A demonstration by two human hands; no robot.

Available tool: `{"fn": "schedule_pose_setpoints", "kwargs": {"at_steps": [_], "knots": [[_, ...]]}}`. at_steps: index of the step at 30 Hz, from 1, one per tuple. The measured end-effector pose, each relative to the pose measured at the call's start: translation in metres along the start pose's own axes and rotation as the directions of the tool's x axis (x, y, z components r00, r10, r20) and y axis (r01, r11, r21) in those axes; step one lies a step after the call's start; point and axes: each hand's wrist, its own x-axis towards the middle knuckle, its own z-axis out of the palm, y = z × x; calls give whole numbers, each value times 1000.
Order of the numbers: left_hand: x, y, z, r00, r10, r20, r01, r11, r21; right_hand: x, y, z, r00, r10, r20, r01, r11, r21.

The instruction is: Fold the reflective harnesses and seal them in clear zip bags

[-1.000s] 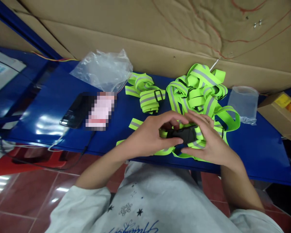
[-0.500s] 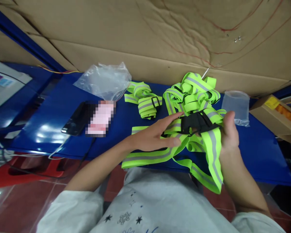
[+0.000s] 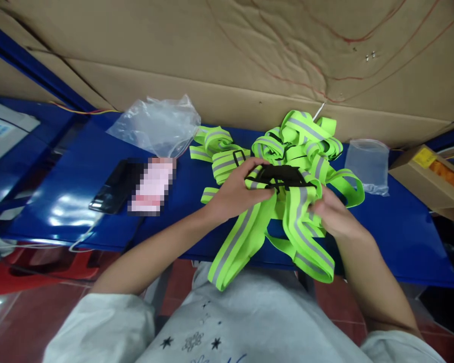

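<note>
My left hand [image 3: 236, 194] is closed around the left end of a black buckle [image 3: 280, 175] and the reflective strap joined to it, thumb in front and fingers behind. This lime-yellow strap [image 3: 300, 217] with a grey stripe hangs in loops over the table's front edge. At its right side, my right hand [image 3: 335, 212] has its fingers curled in against the strap; they are slightly blurred and partly hidden. Just behind lies a heap of similar straps [image 3: 302, 131]. A folded strap bundle [image 3: 225, 164] with a black slider rests beyond my left hand.
On the blue table [image 3: 393, 237], a clear plastic bag [image 3: 159, 123] and a dark phone [image 3: 115, 186] lie left, beside a blurred-out pink item [image 3: 153, 186]. Right are a small clear bag [image 3: 366, 166] and an open cardboard box [image 3: 431, 179]. A cardboard-covered wall [image 3: 174, 45] stands behind.
The buckle has moved left and slightly up, and my left hand has closed on it. My right hand has swung left, its fingers curling in. The hanging strap loops have shifted left.
</note>
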Motion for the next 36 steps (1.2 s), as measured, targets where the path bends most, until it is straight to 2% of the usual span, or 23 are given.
{"fn": "schedule_pose_setpoints", "kwargs": {"at_steps": [2, 3, 5, 8, 11, 13, 14, 16, 18, 20, 23, 26, 28, 31, 33, 34, 36], "knots": [[-1, 4, -5, 999, 36, 37, -37, 999, 37, -1, -3, 1, 987, 16, 158, -17, 1000, 6], [-3, 6, -7, 997, 38, 66, -42, 998, 52, -2, -3, 3, 982, 25, 189, -29, 999, 17], [-6, 10, -7, 993, 33, 115, -41, 997, 67, -3, -1, 6, 987, 40, 156, -51, 996, 68], [-12, 17, -6, 994, 44, 104, -46, 999, 18, -4, 3, 8, 994, 68, 88, -86, 973, 216], [-16, 21, -4, 996, -6, 87, 24, 980, -197, -5, -3, 9, 972, 39, 233, -114, 941, 319], [-17, 19, 0, 984, -111, 139, 160, 893, -421, -4, -11, 11, 958, -25, 287, -77, 939, 336], [-17, 17, 3, 971, -165, 175, 233, 818, -526, -4, -13, 12, 965, -52, 255, -34, 947, 321], [-18, 10, 12, 933, -250, 257, 359, 648, -672, -3, -15, 16, 989, -84, 120, 55, 972, 228], [-20, 2, 22, 900, -306, 309, 429, 510, -745, -3, -11, 19, 995, -97, 6, 96, 991, 92], [-24, -7, 32, 884, -343, 318, 451, 445, -774, -4, -6, 22, 991, -114, -64, 112, 993, -28], [-30, -15, 44, 904, -312, 292, 418, 504, -756, -7, -2, 24, 960, -182, -211, 152, 977, -151], [-32, -17, 46, 903, -245, 354, 426, 630, -649, -9, 1, 23, 924, -195, -328, 141, 973, -182], [-30, -13, 41, 913, -234, 333, 385, 763, -520, -10, 5, 20, 942, -131, -308, 89, 985, -147], [-24, -4, 25, 973, -98, 207, 153, 951, -269, -12, 15, 15, 975, -25, -220, 13, 998, -54], [-20, 0, 14, 971, -22, 238, 71, 977, -200, -12, 18, 13, 990, -2, -138, 1, 1000, -11], [-18, 1, 9, 955, -19, 295, 91, 968, -233, -11, 18, 14, 995, -9, -99, 9, 1000, -6], [-15, -2, 2, 891, -46, 453, 235, 898, -372, -10, 15, 16, 998, -44, -40, 43, 999, -26]]}}
